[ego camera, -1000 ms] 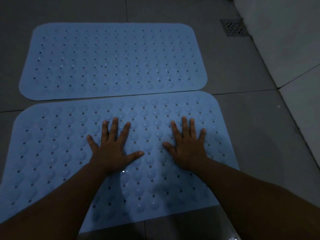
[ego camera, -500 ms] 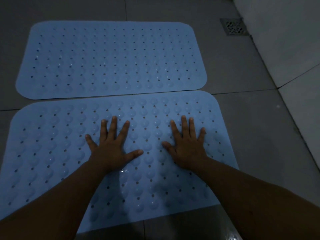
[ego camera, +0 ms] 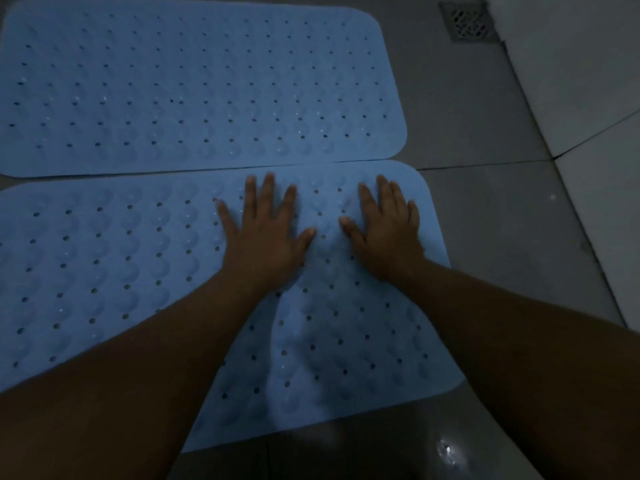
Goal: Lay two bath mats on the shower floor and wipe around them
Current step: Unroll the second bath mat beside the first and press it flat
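Both hands, the left hand [ego camera: 265, 233] and the right hand [ego camera: 386, 226], lie flat with fingers spread on the near bath mat [ego camera: 104, 271]. The far bath mat [ego camera: 194, 88] lies just beside it on the floor [ego camera: 502, 237].

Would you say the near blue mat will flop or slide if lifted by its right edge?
Probably floppy: the near mat looks thin and lies flat. Its many holes suggest lightness. With both hands, left and right, off, it might slide on the glossy floor.

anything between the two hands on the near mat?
Nothing but bare mat. In the head view the left hand and right hand press flat on the near bath mat, with only its bumps and holes between the thumbs.
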